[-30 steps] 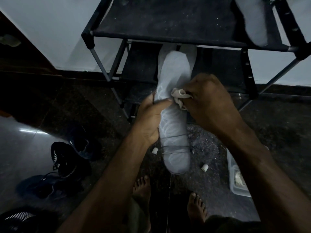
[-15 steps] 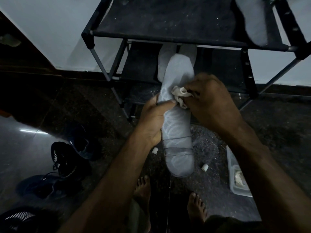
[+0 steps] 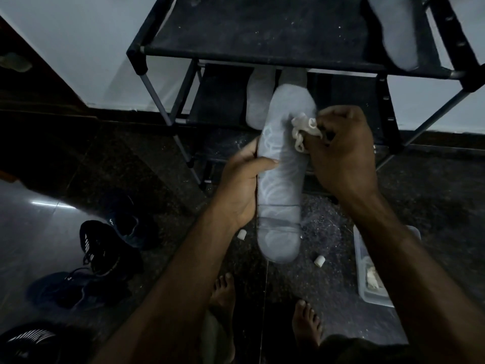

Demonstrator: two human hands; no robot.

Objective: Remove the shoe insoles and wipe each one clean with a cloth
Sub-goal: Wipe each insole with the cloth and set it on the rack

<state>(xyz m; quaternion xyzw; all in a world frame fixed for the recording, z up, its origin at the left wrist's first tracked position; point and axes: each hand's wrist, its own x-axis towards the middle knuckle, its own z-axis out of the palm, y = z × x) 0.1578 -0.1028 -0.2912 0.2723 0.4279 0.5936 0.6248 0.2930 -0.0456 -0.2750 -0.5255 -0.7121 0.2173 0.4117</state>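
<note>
Home entryway: black shoe rack (image 3: 262, 35), sneakers (image 3: 105, 245) on dark polished floor (image 3: 39, 232).

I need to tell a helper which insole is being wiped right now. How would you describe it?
Start at the black shoe rack. In front of it, the left hand holds a grey insole upright. Unlike the insoles lying on the shelves, the right hand presses a cloth to it.
</note>
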